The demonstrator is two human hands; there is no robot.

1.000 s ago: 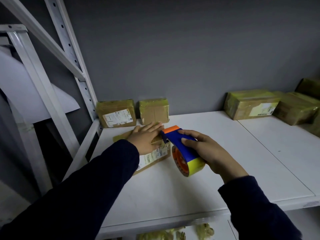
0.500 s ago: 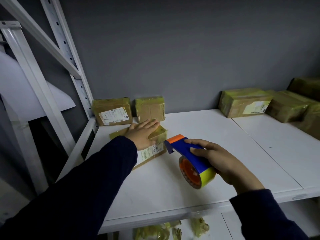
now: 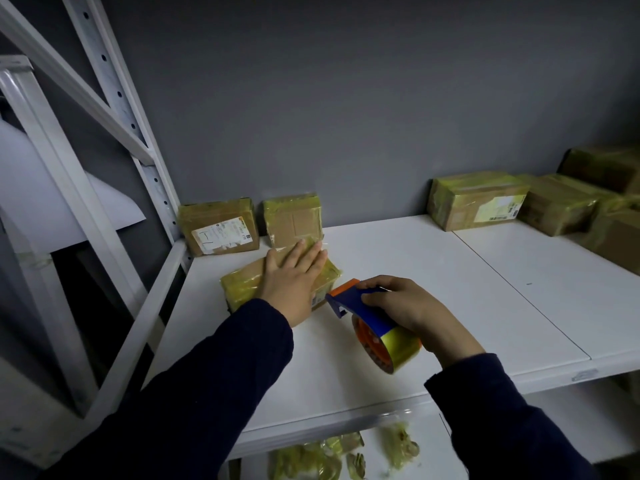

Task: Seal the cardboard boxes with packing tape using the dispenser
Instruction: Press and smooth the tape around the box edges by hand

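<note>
The flat cardboard box (image 3: 242,287) lies near the shelf's (image 3: 433,271) back-left corner, wrapped in yellowish tape, its long axis running roughly left to right along the surface. Bare white surface opens in front of it down to the front edge and to its right as far as the seam (image 3: 519,296) between panels. The left hand (image 3: 294,271) lies flat on the box top, fingers straight and close together, pointing toward the back edge, pressing down. The tape dispenser (image 3: 363,306) sits just beside the box's right end, its orange nose aimed left at the box and its yellow tape roll (image 3: 398,349) toward the front edge, so its long axis slants back-left to front-right. The right hand (image 3: 412,306) grips the blue handle from above, fingers curled over it. Against the back edge behind the box stand a labelled parcel (image 3: 220,226) and a smaller taped parcel (image 3: 292,218), just beside the white upright post (image 3: 138,143). More taped parcels (image 3: 478,199) crowd the back-right corner. Crumpled tape scraps (image 3: 398,445) lie on the lower shelf (image 3: 433,455)
</note>
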